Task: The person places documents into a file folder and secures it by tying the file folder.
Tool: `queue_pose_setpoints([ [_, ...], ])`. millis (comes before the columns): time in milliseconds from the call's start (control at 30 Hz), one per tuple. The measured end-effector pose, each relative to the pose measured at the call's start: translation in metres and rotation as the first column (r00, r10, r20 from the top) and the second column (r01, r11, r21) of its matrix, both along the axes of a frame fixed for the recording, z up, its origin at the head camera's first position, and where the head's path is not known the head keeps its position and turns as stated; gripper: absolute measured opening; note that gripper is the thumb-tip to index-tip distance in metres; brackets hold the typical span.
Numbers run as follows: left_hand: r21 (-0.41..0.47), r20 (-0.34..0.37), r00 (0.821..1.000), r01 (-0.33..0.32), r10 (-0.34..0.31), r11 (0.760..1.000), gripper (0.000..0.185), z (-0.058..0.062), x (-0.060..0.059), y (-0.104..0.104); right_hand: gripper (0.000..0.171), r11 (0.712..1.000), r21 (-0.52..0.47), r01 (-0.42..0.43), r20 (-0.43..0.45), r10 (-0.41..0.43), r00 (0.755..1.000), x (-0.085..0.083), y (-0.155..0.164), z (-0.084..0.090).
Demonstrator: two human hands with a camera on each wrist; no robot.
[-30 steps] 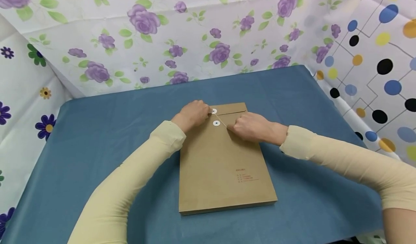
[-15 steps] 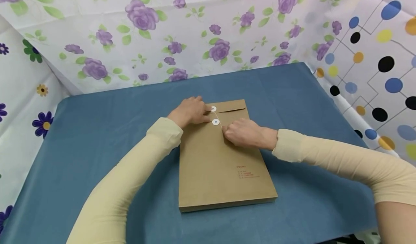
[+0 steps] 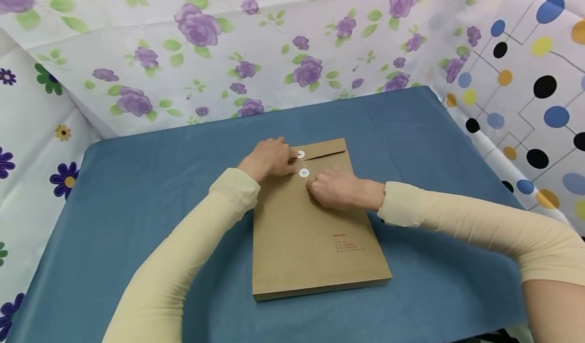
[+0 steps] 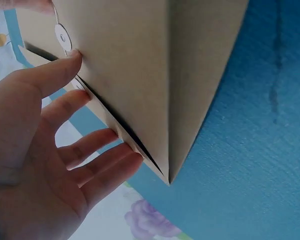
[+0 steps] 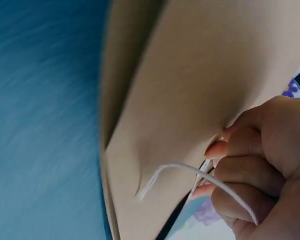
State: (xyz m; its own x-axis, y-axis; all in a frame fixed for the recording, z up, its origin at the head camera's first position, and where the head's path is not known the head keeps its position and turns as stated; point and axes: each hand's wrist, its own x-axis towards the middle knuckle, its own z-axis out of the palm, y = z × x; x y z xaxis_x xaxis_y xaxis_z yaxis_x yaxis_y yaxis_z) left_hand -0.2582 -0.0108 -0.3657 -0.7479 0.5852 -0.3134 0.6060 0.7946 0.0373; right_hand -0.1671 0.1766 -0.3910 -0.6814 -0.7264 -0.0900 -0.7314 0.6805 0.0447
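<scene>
- A brown envelope (image 3: pixel 311 226) lies flat on a blue cloth (image 3: pixel 146 191), near the middle of the table, with its flap end pointing away from the person.
- 2 white discs sit at the flap end: the upper disc (image 3: pixel 300 154) on the flap, the lower disc (image 3: pixel 304 173) just below it on the body.
- A thin white string (image 5: pixel 200 172) runs from the discs toward the right hand.
- The left hand (image 3: pixel 269 158) rests on the envelope's far left corner, fingers straight and slightly spread; its fingertips lie just beside the discs.
- In the left wrist view the fingers (image 4: pixel 97 150) lie along the flap's edge, and the thumb touches the envelope next to a disc (image 4: pixel 63 36).
- The right hand (image 3: pixel 335 188) sits on the envelope just right of the lower disc, fingers curled.
- In the right wrist view those curled fingers (image 5: pixel 250 165) pinch the string, which loops out over the brown paper.
- Cream sleeves (image 3: pixel 183 251) cover both forearms.
- Floral sheets (image 3: pixel 205 43) hang behind the table, and a dotted sheet (image 3: pixel 525 79) hangs at the right.
</scene>
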Motion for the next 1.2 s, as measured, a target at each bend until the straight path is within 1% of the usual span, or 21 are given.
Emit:
queue_pose_setpoints([
  [100, -0.002, 0.022, 1.0, -0.006, 0.006, 1.0, 0.055, 0.0, 0.0, -0.004, 0.021, 0.994, -0.09, 0.062, 0.113, -0.051, 0.992, -0.003, -0.006, 0.002],
  [167, -0.002, 0.032, 0.999, -0.011, 0.011, 1.0, 0.056, 0.0, 0.0, -0.006, 0.023, 0.982, -0.165, 0.089, 0.165, -0.062, 0.984, -0.006, -0.009, 0.004],
  [233, 0.003, 0.039, 0.999, -0.017, 0.017, 1.0, 0.056, 0.0, 0.0, -0.008, 0.026, 0.969, -0.226, 0.097, 0.201, -0.051, 0.978, -0.01, -0.013, 0.005],
  [300, 0.008, 0.042, 0.999, -0.019, 0.018, 1.0, 0.056, 0.001, -0.001, -0.01, 0.03, 0.96, -0.263, 0.093, 0.229, -0.031, 0.973, -0.015, -0.017, 0.007],
  [400, 0.017, 0.041, 0.999, -0.011, 0.011, 1.0, 0.054, 0.001, -0.001, -0.013, 0.032, 0.958, -0.278, 0.073, 0.262, 0.002, 0.965, -0.026, -0.026, 0.009],
  [467, 0.027, 0.04, 0.999, -0.004, 0.003, 1.0, 0.052, 0.002, -0.002, -0.015, 0.031, 0.96, -0.276, 0.054, 0.283, 0.028, 0.959, -0.037, -0.031, 0.011],
  [567, 0.053, 0.064, 0.998, -0.011, 0.007, 0.999, 0.038, 0.003, -0.003, -0.018, 0.025, 0.959, -0.28, 0.047, 0.326, 0.049, 0.944, -0.058, -0.034, 0.014],
  [633, 0.057, 0.075, 0.997, -0.014, 0.009, 0.998, 0.029, 0.003, -0.003, -0.019, 0.023, 0.961, -0.267, 0.068, 0.357, 0.033, 0.933, -0.073, -0.032, 0.016],
  [700, 0.041, 0.091, 0.996, -0.015, 0.011, 0.999, 0.023, 0.004, -0.002, -0.019, 0.023, 0.961, -0.253, 0.113, 0.377, -0.01, 0.926, -0.087, -0.029, 0.016],
  [733, 0.029, 0.095, 0.995, -0.014, 0.011, 0.999, 0.025, 0.004, -0.001, -0.018, 0.023, 0.962, -0.237, 0.137, 0.378, -0.039, 0.925, -0.093, -0.028, 0.016],
  [833, -0.005, 0.105, 0.994, -0.019, 0.02, 1.0, 0.038, 0.006, 0.001, -0.015, 0.021, 0.959, -0.206, 0.193, 0.369, -0.106, 0.923, -0.106, -0.024, 0.016],
  [900, -0.02, 0.11, 0.993, -0.03, 0.032, 0.999, 0.038, 0.006, 0.001, -0.014, 0.019, 0.956, -0.207, 0.208, 0.348, -0.127, 0.929, -0.112, -0.023, 0.015],
  [967, -0.029, 0.109, 0.993, -0.041, 0.044, 0.999, 0.034, 0.006, 0.001, -0.013, 0.019, 0.954, -0.223, 0.201, 0.316, -0.125, 0.941, -0.116, -0.024, 0.013],
  [1033, -0.03, 0.111, 0.993, -0.046, 0.049, 0.998, 0.024, 0.006, 0.001, -0.014, 0.019, 0.95, -0.248, 0.19, 0.28, -0.118, 0.953, -0.12, -0.026, 0.011],
  [1067, -0.026, 0.111, 0.993, -0.048, 0.05, 0.999, 0.023, 0.006, 0.0, -0.014, 0.02, 0.948, -0.26, 0.186, 0.267, -0.114, 0.957, -0.122, -0.027, 0.01],
  [1133, -0.014, 0.121, 0.992, -0.046, 0.048, 0.999, 0.016, 0.007, 0.0, -0.014, 0.022, 0.942, -0.278, 0.187, 0.254, -0.116, 0.96, -0.126, -0.027, 0.008],
  [1200, 0.001, 0.121, 0.992, -0.038, 0.037, 0.999, 0.008, 0.008, 0.0, -0.013, 0.021, 0.937, -0.286, 0.2, 0.257, -0.126, 0.958, -0.13, -0.027, 0.008],
])
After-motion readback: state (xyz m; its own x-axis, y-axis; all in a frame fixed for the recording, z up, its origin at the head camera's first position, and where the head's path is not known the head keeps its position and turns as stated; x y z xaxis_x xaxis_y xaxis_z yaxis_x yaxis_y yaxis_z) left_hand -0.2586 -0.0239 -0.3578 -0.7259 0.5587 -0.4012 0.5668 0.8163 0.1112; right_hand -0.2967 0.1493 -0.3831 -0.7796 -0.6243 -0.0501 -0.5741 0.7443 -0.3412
